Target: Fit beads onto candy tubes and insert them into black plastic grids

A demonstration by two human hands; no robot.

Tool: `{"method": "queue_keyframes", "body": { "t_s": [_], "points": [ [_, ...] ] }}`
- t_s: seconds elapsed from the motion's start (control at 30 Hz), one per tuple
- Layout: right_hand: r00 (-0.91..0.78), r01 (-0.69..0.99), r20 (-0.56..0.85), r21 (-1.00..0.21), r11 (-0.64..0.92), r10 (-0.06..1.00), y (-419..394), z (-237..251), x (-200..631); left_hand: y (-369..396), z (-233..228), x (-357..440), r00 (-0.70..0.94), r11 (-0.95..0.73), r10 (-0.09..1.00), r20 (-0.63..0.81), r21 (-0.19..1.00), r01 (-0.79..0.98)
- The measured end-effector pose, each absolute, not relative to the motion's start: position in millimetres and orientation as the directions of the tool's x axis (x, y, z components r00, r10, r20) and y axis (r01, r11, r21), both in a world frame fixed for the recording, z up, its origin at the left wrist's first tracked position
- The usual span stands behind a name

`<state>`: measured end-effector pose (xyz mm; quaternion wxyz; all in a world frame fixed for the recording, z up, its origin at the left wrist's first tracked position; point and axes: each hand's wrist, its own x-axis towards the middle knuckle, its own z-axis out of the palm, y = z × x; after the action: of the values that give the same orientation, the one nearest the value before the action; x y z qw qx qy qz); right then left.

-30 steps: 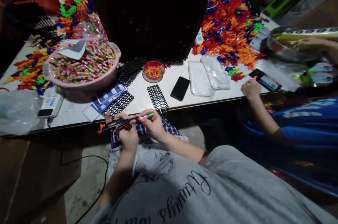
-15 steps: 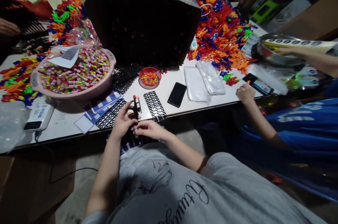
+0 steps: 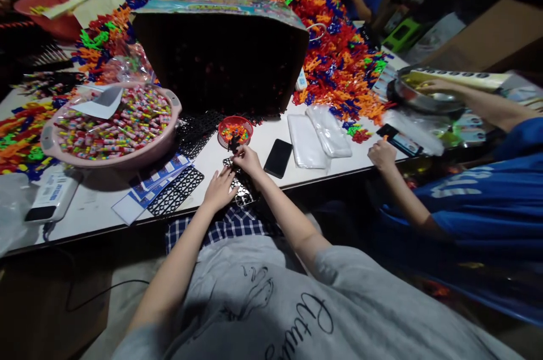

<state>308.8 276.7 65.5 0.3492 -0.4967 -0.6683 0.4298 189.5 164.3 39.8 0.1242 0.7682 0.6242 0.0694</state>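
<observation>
Your right hand [image 3: 248, 161] pinches a small black piece [image 3: 233, 144] between thumb and fingers, at the near edge of the red basket [image 3: 221, 139] of beads [image 3: 238, 132]. Its exact shape is too dark to make out. Your left hand [image 3: 220, 187] looks relaxed, grasping nothing that shows — its fingers lie spread at the left side of the black grid [image 3: 244, 195], though whether they press on it you cannot tell from here.

To work well here, let the left fingers lie flat and light, so the grid doesn't slide on the table [image 3: 265, 133]. Pinch the piece near its middle, firmly but without squeezing — thin plastic would likely bend. Mind the basket: a knock from your right knuckles could spill beads. The phone [image 3: 278, 157] sits just right of that hand, so give your wrist room.
</observation>
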Motion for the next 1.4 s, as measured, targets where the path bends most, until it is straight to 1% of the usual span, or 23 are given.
{"method": "queue_keyframes", "body": {
  "t_s": [0.3,0.43,0.6,0.73,0.83,0.93,1.07,1.27,1.4],
  "points": [
    [-0.417,0.345,0.050,-0.915,0.209,0.908,281.4,30.5,264.1,148.9,19.7,158.0,0.257,-0.245,0.965,-0.043,0.191,0.951],
    [-0.519,0.310,0.046,-0.920,0.239,0.853,288.6,23.3,264.4,147.8,20.5,158.3,0.263,-0.254,0.965,-0.022,0.193,0.948],
    [-0.619,0.337,0.053,-0.883,0.327,0.783,295.1,24.9,272.7,146.3,19.3,159.7,0.261,-0.257,0.965,0.011,0.203,0.945],
    [-0.627,0.398,0.129,-0.794,0.459,0.768,287.6,28.0,273.4,145.0,21.9,161.0,0.257,-0.250,0.966,-0.007,0.203,0.947],
    [-0.608,0.435,0.190,-0.732,0.524,0.771,279.1,28.1,270.5,144.1,26.9,161.0,0.250,-0.241,0.968,-0.018,0.196,0.950],
    [-0.587,0.457,0.216,-0.707,0.540,0.780,275.0,24.9,267.0,144.6,29.4,160.1,0.258,-0.250,0.966,-0.019,0.186,0.950],
    [-0.571,0.469,0.220,-0.704,0.534,0.791,277.8,17.5,264.7,147.0,26.9,159.4,0.257,-0.251,0.966,-0.003,0.189,0.949],
    [-0.563,0.453,0.288,-0.677,0.580,0.775,279.1,12.7,267.5,148.6,21.8,159.1,0.266,-0.260,0.964,-0.003,0.207,0.943],
    [-0.565,0.481,0.297,-0.640,0.600,0.770,278.0,12.7,267.6,149.2,21.4,159.1,0.247,-0.244,0.969,0.016,0.228,0.943]
  ]
}}
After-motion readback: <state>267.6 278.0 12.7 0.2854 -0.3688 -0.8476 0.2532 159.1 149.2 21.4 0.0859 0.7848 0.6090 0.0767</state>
